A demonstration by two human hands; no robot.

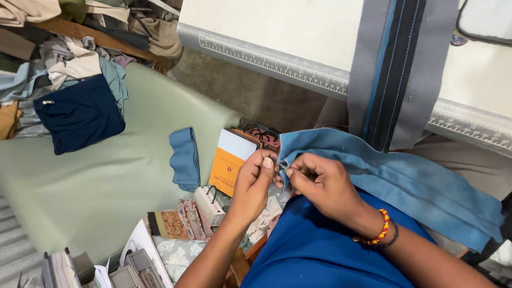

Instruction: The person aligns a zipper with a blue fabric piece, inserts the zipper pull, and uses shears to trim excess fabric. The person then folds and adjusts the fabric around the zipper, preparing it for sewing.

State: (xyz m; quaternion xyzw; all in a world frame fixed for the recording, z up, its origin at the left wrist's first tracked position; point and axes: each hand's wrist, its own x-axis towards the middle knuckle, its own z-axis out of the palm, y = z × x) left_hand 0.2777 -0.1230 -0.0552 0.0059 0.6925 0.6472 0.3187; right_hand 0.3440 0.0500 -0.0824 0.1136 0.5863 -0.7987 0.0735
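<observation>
Head view looks down on two bare hands meeting at the corner of a long strip of blue woven fabric (394, 184), which runs from the middle of the frame out toward 4 o'clock across the person's lap. The left hand (255, 184) is closed, thumb pressed over curled fingers, pinching the very corner of the cloth at about 9 o'clock of the strip's end. The right hand (322, 184), with a red-and-yellow beaded bracelet (377, 228) on its wrist, is also closed in a fine pinch, fingertips touching the same corner just beside the left thumb. Whether a thread or needle sits between those fingertips is too small to tell.

Judging by the grips, the step in hand is close work on the corner edge: picking, folding or pulling something at the hem. The next move would call for a steady hold by the left hand while the right works in tiny motions, keeping the corner taut.

At 12 o'clock a pale table (298, 26) edged with a metal ruler carries a grey band with dark and blue stripes (397, 69), hanging over its edge. At 9 o'clock a small folded blue cloth (185, 159) lies on a pale green padded surface (106, 181), near an orange-and-white booklet (230, 162). A navy zip pouch (80, 114) lies toward 10 o'clock.
</observation>
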